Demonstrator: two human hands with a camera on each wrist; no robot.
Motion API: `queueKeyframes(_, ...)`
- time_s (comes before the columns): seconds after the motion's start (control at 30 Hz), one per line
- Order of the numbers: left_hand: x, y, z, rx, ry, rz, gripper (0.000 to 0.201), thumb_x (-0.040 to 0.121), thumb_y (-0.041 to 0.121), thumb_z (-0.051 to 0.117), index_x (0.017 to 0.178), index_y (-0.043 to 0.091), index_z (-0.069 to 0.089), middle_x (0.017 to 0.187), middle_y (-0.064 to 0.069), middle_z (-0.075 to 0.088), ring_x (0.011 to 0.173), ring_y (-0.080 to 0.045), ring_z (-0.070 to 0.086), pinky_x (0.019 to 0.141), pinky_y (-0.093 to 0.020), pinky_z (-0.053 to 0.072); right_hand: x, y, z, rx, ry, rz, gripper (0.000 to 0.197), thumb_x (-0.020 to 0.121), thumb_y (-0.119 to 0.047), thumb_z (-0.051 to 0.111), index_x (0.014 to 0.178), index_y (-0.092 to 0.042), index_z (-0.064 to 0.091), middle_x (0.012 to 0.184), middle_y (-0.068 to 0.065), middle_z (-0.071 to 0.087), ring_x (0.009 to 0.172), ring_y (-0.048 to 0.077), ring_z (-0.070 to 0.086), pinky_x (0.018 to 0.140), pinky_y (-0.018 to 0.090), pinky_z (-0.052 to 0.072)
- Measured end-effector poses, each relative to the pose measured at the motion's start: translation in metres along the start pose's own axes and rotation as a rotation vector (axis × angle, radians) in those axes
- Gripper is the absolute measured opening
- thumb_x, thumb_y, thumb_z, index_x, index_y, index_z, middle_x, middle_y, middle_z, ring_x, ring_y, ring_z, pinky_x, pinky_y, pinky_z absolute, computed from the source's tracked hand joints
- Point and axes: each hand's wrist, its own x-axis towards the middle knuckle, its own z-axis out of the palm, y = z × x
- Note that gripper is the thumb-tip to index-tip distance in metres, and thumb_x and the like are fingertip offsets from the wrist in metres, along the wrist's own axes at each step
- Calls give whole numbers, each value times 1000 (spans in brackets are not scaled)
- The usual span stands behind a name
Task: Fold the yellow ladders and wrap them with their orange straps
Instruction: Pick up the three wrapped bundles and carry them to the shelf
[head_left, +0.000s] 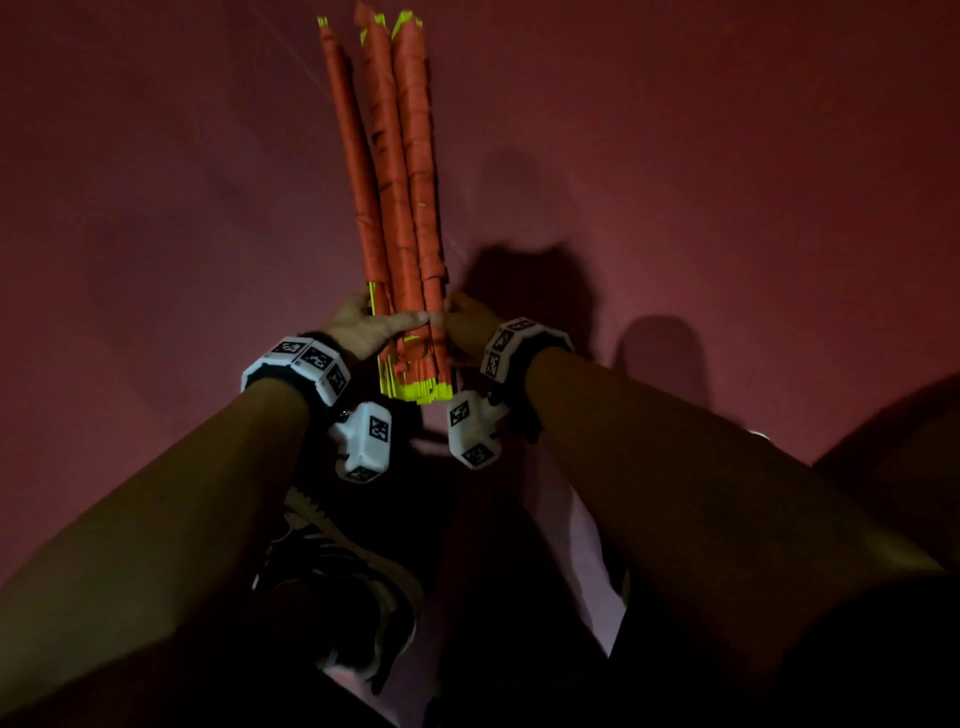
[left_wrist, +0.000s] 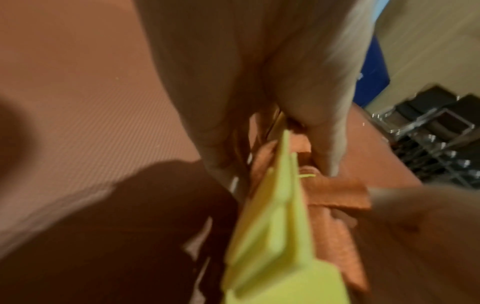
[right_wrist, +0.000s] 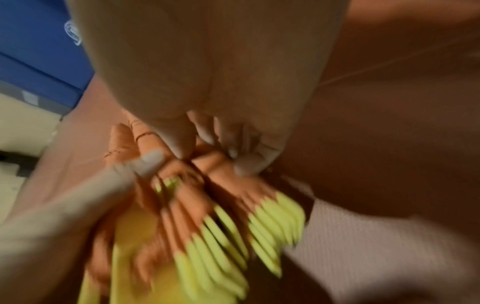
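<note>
Observed: a bundle of folded yellow ladders (head_left: 410, 384), wound along most of its length in orange straps (head_left: 400, 171), is held clear of the red floor (head_left: 727, 156) in front of the person. The bundle points away from the person. Its near end shows bare yellow slat ends fanned side by side; small yellow tips also show at the far end.

Left hand (head_left: 363, 327): clamped on the left side of the bundle near its lower end, thumb laid across the front of the wrapped straps. In the left wrist view the fingers (left_wrist: 324, 144) curl against the orange wrapping, with the yellow slats running along below them.

Right hand (head_left: 470, 327): gripping the right side of the bundle at the same height, its fingertips meeting the left thumb over the straps. The right wrist view shows the fingers (right_wrist: 182, 142) pressed into the orange wrapping just above the fanned yellow ends. Both wrist views are blurred.

Each wrist carries a white marker band (head_left: 296, 369).

Below the hands, a dark shoe with white stripes (head_left: 343, 571) stands on the floor. The left wrist view shows stacked dark chairs (left_wrist: 436, 133) at its right edge.
</note>
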Motion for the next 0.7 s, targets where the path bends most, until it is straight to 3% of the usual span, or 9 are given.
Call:
queueKeyframes(0.1, -5, 8, 0, -11, 6, 20, 49, 86, 22, 81, 130, 17, 59, 108, 0, 72, 80, -4, 69, 65, -17, 55, -4, 2, -4, 79, 59, -52, 29, 95, -10, 59, 81, -24, 37, 86, 2, 49, 86, 20, 51, 82, 39, 45)
queueKeyframes(0.23, -19, 25, 4, -1, 36, 72, 34, 90, 24, 76, 120, 15, 64, 94, 0, 72, 74, -10, 70, 62, -21, 56, -17, -6, -15, 39, 84, -151, 28, 91, -21, 68, 82, -26, 41, 99, 6, 52, 93, 20, 52, 90, 41, 46)
queueKeyframes(0.37, -34, 53, 5, -13, 52, 149, 15, 90, 21, 76, 101, 11, 72, 88, -6, 73, 67, -14, 69, 70, -28, 59, -33, -28, -34, 115, 60, -209, 25, 90, -25, 72, 95, -20, 48, 96, 4, 57, 71, 11, 57, 64, 28, 49)
queueKeyframes(0.4, -39, 63, 5, -36, 56, 178, 10, 90, 19, 75, 95, 12, 71, 87, -7, 73, 70, -18, 69, 76, -33, 60, -37, -36, -38, 160, 60, -229, 25, 87, -25, 74, 92, -21, 50, 95, 7, 59, 68, 10, 60, 64, 31, 54)
queueKeyframes(0.43, -43, 72, 7, -62, 59, 210, 6, 91, 17, 74, 92, 12, 71, 84, -7, 73, 71, -20, 69, 79, -37, 58, -42, -44, -41, 224, 68, -249, 27, 83, -26, 78, 89, -22, 52, 96, 11, 61, 73, 15, 62, 74, 40, 59)
queueKeyframes(0.5, -54, 92, 12, -110, 53, 273, 5, 94, 13, 70, 90, 12, 69, 73, 0, 73, 63, -15, 68, 72, -34, 59, -54, -59, -52, 353, 97, -283, 26, 80, -21, 80, 85, -18, 55, 94, 17, 62, 80, 27, 62, 83, 56, 57)
queueKeyframes(0.53, -60, 102, 15, -124, 47, 296, 6, 95, 12, 68, 89, 12, 68, 69, 3, 73, 60, -12, 68, 67, -31, 59, -61, -65, -58, 367, 110, -295, 24, 83, -19, 79, 83, -17, 55, 89, 16, 61, 76, 26, 60, 75, 51, 59)
queueKeyframes(0.6, -75, 120, 21, -132, 23, 333, 7, 96, 12, 68, 89, 10, 68, 68, 2, 73, 57, -11, 68, 64, -30, 59, -77, -74, -72, 347, 112, -329, 24, 85, -22, 77, 82, -18, 54, 77, 11, 56, 63, 21, 52, 56, 36, 47)
queueKeyframes(0.7, -96, 145, 28, -118, -14, 372, 9, 95, 17, 70, 90, 9, 70, 71, -1, 74, 60, -15, 69, 71, -36, 58, -106, -84, -97, 311, 136, -414, 25, 85, -27, 76, 83, -20, 53, 69, 8, 54, 53, 18, 48, 46, 25, 40)
